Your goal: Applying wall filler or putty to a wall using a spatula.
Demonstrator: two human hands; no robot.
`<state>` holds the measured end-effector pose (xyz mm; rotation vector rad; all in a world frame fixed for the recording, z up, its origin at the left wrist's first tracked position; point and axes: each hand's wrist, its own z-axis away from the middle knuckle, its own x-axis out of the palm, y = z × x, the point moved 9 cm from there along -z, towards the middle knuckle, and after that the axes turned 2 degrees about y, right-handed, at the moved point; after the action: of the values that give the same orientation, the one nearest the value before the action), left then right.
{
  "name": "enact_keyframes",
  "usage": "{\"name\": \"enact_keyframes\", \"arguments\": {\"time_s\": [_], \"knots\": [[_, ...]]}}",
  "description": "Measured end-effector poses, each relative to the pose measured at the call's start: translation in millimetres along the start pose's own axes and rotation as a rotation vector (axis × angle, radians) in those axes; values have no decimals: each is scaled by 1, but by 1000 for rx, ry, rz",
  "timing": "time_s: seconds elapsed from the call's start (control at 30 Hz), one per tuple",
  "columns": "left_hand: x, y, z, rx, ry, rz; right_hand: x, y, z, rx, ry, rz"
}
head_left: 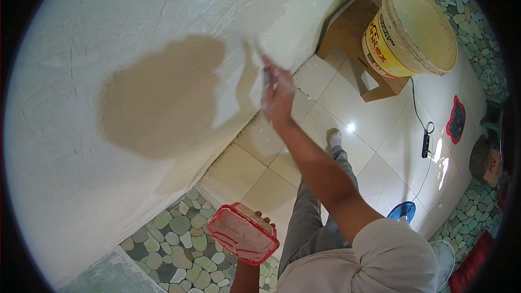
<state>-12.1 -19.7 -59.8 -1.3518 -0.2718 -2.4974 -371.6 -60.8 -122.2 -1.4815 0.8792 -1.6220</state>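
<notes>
one red tray [242,233] in the left hand [262,218], right hand [278,96] gripping one blurry tool against the wall [108,49], one bucket [408,30] beyond.

One bucket [418,27], one red tray [242,233], two fans [402,211].

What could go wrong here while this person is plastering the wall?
The red tray in the left hand looks tilted, so plaster might spill on the floor. The right hand reaches far to the wall, so balance might suffer. The big bucket sits on a small stool; a bump could tip it.
</notes>
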Motion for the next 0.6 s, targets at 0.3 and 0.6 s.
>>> {"name": "enact_keyframes", "arguments": {"time_s": [0.3, 0.6], "knots": [[-6, 0, 3, -60, -44, 17, 32, -10, -27, -331, 96, 506], [-11, 4, 7, -43, -64, -44, 89, -13, 86, -530, -295, 496]]}}
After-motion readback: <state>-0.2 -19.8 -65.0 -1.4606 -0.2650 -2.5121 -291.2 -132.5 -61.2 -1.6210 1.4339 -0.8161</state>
